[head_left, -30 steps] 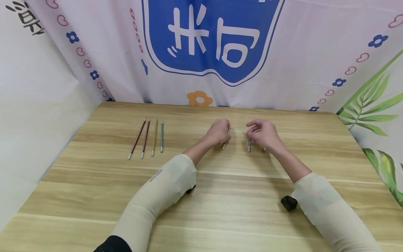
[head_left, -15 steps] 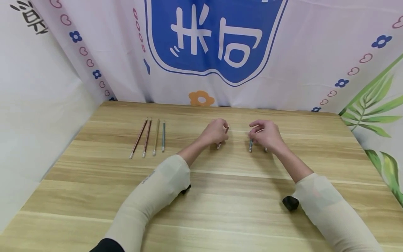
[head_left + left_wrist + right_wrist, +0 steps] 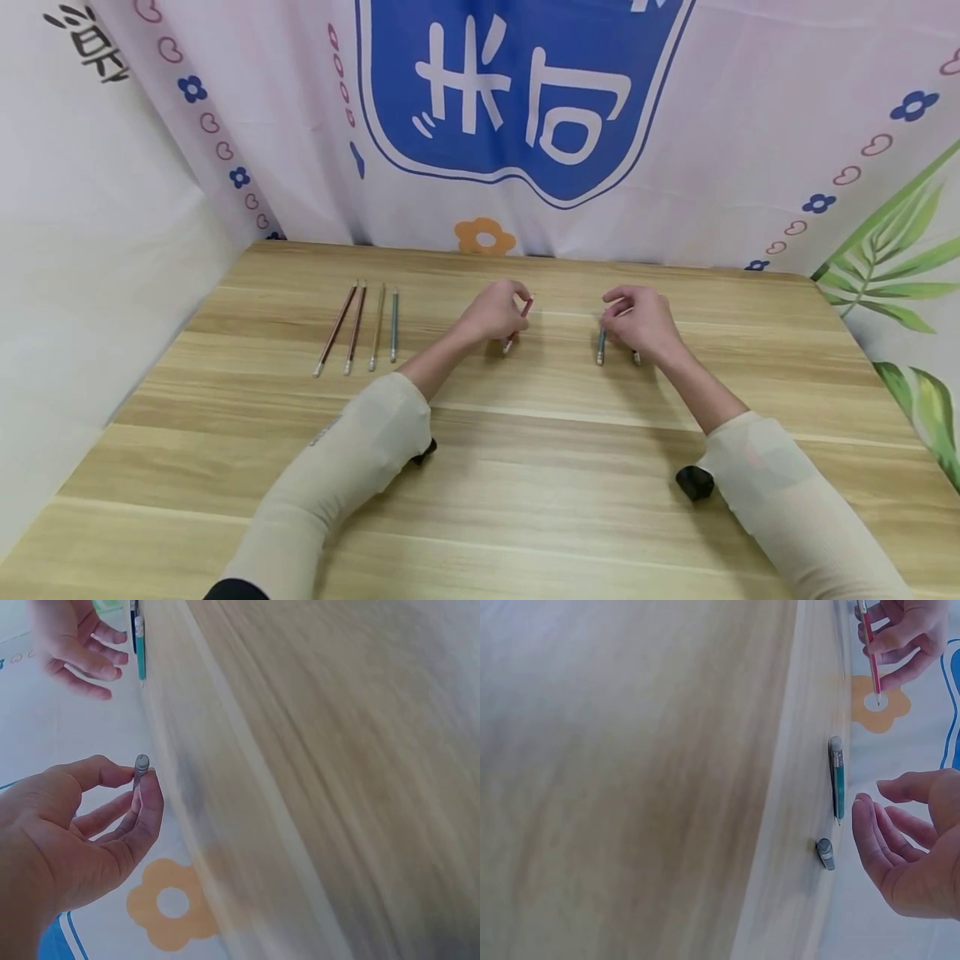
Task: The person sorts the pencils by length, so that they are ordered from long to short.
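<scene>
Your left hand (image 3: 493, 312): thumb and fingertips pinch a red pencil (image 3: 871, 652), toward the table's (image 3: 525, 500) far edge, its eraser end facing the near edge.
Your right hand (image 3: 641, 321): fingers loosely curved, thumb apart, grasping nothing.
Teal pencil (image 3: 839, 787): on the table, just beside your right fingers; contact unclear.
Partly hidden pencil (image 3: 825, 853): near your right hand.
Left row: two dark red pencils (image 3: 335, 329), a yellow pencil (image 3: 377, 329) and a blue-green pencil (image 3: 394, 325), toward the far left corner.
</scene>
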The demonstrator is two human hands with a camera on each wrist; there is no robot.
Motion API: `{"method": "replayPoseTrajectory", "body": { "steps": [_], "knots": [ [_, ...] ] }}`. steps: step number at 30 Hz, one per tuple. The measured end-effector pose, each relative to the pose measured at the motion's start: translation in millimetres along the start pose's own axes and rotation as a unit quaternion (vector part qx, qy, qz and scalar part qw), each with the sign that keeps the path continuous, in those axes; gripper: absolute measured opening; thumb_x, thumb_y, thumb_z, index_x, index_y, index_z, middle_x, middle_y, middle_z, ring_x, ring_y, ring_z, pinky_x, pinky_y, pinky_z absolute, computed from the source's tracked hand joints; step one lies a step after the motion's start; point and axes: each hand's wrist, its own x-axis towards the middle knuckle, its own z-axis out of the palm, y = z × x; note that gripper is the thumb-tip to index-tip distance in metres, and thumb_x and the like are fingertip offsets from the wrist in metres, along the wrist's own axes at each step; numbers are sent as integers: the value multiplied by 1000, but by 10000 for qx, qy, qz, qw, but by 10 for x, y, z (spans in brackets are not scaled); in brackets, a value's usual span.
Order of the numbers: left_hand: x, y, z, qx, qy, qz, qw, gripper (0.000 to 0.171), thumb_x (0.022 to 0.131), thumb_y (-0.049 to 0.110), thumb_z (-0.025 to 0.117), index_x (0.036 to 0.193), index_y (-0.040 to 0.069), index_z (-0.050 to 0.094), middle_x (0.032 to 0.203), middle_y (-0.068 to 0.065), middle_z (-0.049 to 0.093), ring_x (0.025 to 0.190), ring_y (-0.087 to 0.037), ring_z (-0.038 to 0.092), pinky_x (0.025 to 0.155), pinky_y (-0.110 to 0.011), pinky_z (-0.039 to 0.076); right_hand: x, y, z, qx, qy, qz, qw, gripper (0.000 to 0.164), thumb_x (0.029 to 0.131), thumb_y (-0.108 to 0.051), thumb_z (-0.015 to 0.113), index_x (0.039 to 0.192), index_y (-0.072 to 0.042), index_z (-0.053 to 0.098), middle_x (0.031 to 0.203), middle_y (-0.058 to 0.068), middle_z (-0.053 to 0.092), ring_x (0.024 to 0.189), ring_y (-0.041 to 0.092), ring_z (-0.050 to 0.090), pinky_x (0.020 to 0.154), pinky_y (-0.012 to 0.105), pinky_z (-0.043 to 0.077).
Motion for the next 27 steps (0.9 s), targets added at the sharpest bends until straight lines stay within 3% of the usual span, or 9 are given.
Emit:
{"method": "replayPoseTrajectory", "body": {
  "steps": [7, 15, 27],
  "knots": [
    [-75, -57, -99, -172, 100, 91, 9998, 43, 95, -5, 66, 137, -4, 59, 91, -19, 71, 54, -14, 60, 57, -33, 62, 7, 9, -8, -209, 77, -31, 9997, 34, 88, 5, 66, 121, 14, 64, 94, 25, 72, 71, 26, 71, 56, 16, 56],
    [-157, -147, -206, -478, 139, 111, 9987, 42, 94, -6, 66, 136, -6, 59, 92, -17, 70, 64, -19, 66, 63, -32, 66, 38, 27, 8, -623, 147, -85, 9979, 35, 88, 1, 71, 121, 13, 65, 94, 23, 74, 70, 19, 70, 59, 15, 54],
    [-292, -270, -400, -601, 275, -22, 9978, 44, 93, -8, 65, 137, -5, 58, 92, -16, 65, 66, -21, 63, 69, -43, 67, 87, 38, 51, -967, 24, 55, 9953, 37, 90, -2, 74, 123, 12, 65, 101, 26, 73, 86, 33, 73, 74, 31, 63]
  ]
}}
